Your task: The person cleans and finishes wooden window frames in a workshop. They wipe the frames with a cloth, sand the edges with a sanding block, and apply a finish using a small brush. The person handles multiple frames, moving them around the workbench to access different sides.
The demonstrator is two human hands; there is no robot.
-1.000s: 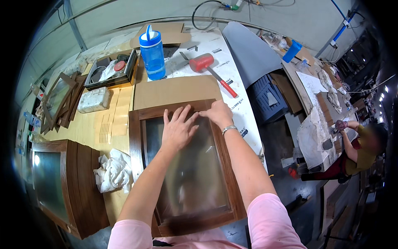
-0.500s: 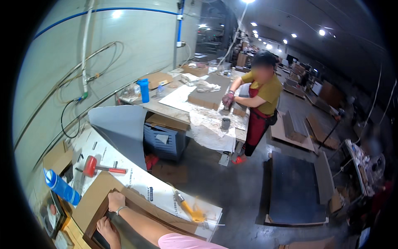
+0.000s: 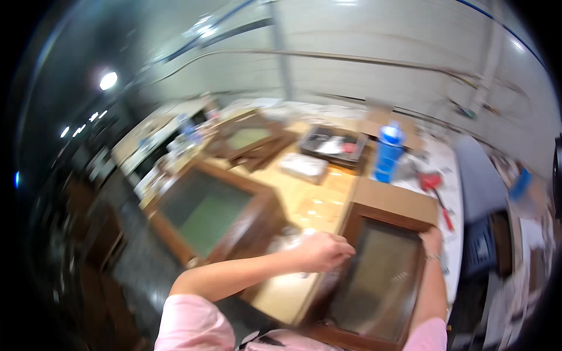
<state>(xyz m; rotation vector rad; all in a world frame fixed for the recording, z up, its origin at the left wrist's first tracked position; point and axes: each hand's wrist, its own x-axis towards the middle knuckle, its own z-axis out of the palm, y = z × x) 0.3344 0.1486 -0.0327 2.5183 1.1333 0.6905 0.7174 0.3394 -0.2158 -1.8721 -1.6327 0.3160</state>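
In front of me lies a brown wooden frame [image 3: 413, 275] around a dark glass panel [image 3: 374, 281], with cardboard [image 3: 395, 202] along its far end. My right hand [image 3: 432, 241] is closed over the frame's right edge near the far corner. Above the left edge my left hand [image 3: 325, 251] is raised, its fingers curled together; whether something small is pinched in them cannot be made out. A second glazed wooden cabinet [image 3: 260, 219] stands to the left, apart from both hands.
Beyond the frame stand a blue bottle [image 3: 387, 153], a black tray [image 3: 333, 146] of small items and a white packet [image 3: 303, 167]. A red mallet [image 3: 431, 181] lies at the right. Stacked wooden frames [image 3: 249, 140] rest on the yellowish tabletop [image 3: 284, 295] at the back left.
My view has swung left from the co-worker's table to this bench. My left hand has come off the glass and risen to the frame's left side; my right hand remains at the frame.
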